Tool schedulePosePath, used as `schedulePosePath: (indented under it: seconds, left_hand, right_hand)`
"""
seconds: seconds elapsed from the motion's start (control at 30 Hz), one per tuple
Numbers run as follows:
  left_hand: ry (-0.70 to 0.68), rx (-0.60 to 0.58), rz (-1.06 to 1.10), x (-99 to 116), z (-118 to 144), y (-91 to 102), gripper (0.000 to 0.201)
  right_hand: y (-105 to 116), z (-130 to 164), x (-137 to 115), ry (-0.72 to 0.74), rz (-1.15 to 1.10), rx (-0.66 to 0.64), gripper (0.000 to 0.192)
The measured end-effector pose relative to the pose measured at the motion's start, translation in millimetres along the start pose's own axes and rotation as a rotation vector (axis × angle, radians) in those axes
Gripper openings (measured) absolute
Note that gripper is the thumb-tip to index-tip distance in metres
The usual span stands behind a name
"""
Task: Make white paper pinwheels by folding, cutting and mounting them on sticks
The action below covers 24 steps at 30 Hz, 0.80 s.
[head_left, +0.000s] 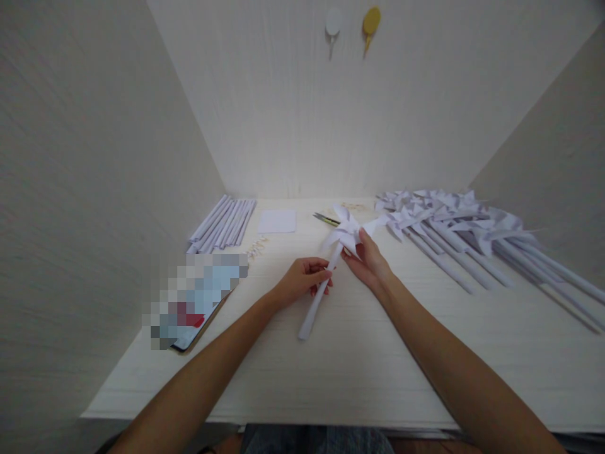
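Pinwheel (344, 234) – L hand (302, 279) + R hand (371, 261)

A pale wood-grain table (359, 378) fills the near and middle ground, its front edge running across the bottom. 3 walls of the same light grain box it in: a left wall (85, 189), a right wall (558, 164) and a far wall (331, 120). High on the far wall hang 2 small hooks, 1 white (333, 23), 1 yellow (371, 22). Soft light brightens the far tabletop.
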<state>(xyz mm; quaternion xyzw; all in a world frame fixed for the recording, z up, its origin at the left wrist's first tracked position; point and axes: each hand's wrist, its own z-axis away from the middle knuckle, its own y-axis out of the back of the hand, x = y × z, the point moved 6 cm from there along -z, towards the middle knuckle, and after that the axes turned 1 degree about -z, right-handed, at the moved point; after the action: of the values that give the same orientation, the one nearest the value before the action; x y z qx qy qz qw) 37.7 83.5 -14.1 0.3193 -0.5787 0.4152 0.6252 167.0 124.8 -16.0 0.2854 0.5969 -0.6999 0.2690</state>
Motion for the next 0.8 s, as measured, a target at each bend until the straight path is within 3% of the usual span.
schedulePosePath:
  seconds: [0.13,0.27,0.33,0.4,0.5,0.6,0.67,0.8]
  left_hand:
    - [-0.009,0.077,0.076,2,1,3.5,0.026]
    - [-0.065,0.25,0.138,5,1,16.2,0.025]
    - [-0.112,0.344,0.152,7,1,24.3,0.024]
    - [-0.15,0.415,0.162,8,1,31.1,0.025]
    - [-0.188,0.471,0.182,8,1,37.7,0.027]
    - [-0.211,0.496,0.203,7,1,41.1,0.028]
    - [-0.213,0.507,0.197,7,1,41.8,0.028]
    - [-0.211,0.481,0.159,10,1,38.0,0.032]
  right_hand:
    - [1,-1,0,0.046,0.033,-0.035,0.035]
    - [13,3,-11,0.245,0.068,0.148,0.035]
    - [11,9,-14,0.305,0.194,0.169,0.033]
    - [-4,18,-12,0.371,0.441,0.049,0.03]
    - [-31,36,6,0.345,0.732,-0.223,0.026]
    - [-50,53,23,0.384,1.015,-0.385,0.027]
    - [-55,60,29,0.427,1.127,-0.425,0.027]
    - [-53,58,30,0.437,1.149,-0.336,0.023]
